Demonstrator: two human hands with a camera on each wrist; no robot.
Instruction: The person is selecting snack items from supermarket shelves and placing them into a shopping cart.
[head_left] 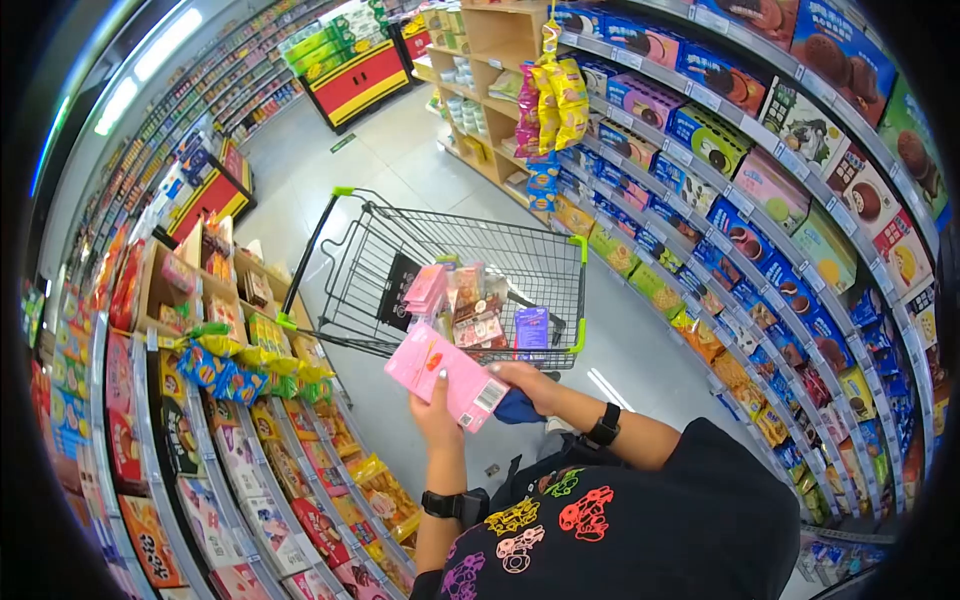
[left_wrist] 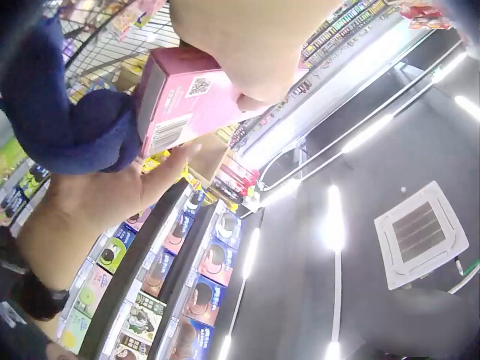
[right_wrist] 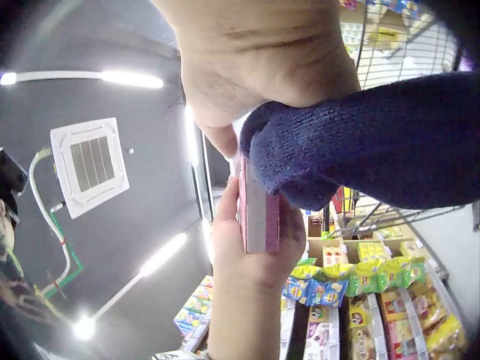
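Note:
A flat pink box [head_left: 445,375] is held between both hands above the cart, its barcode end toward the right hand. My left hand [head_left: 437,412] grips its near edge, thumb on the upper face. At the barcode end, my right hand [head_left: 527,387] pinches the box's corner. Navy knitted cloth [head_left: 518,408] hangs by the right hand, and in the right wrist view the navy cloth [right_wrist: 315,142] covers part of the box's side [right_wrist: 261,214]. The left wrist view shows the box's barcode side [left_wrist: 187,112] between left hand [left_wrist: 240,45] and right hand [left_wrist: 112,195].
A wire shopping cart [head_left: 480,235] stands just ahead, holding pink packs [head_left: 427,288], a blue-purple pack [head_left: 532,328] and other packages. Snack shelves run along the left [head_left: 215,480] and right [head_left: 740,215]. Tiled floor [head_left: 280,190] lies beyond the cart, with a red-yellow display stand [head_left: 360,85] farther off.

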